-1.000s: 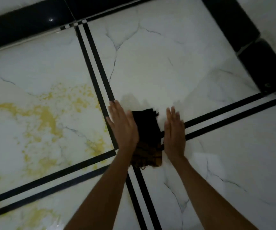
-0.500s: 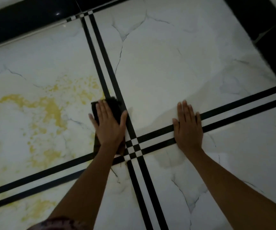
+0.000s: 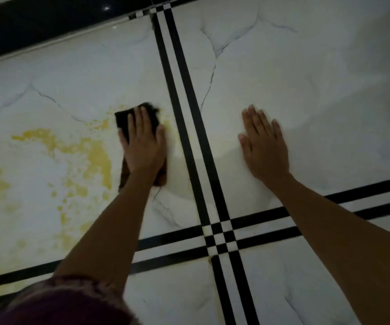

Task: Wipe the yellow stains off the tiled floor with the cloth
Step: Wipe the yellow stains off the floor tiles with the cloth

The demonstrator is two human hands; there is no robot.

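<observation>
Cloth (image 3: 122,119) beneath fingers (image 3: 140,120) of left hand (image 3: 145,148)

Black border strip (image 3: 48,26) up top — maroon fabric (image 3: 60,306) (btm left).

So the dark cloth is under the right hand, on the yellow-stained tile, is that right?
No. The head view shows the cloth under the left hand, on the yellow-stained tile. The right hand lies flat on the neighbouring tile, touching no cloth.
</observation>
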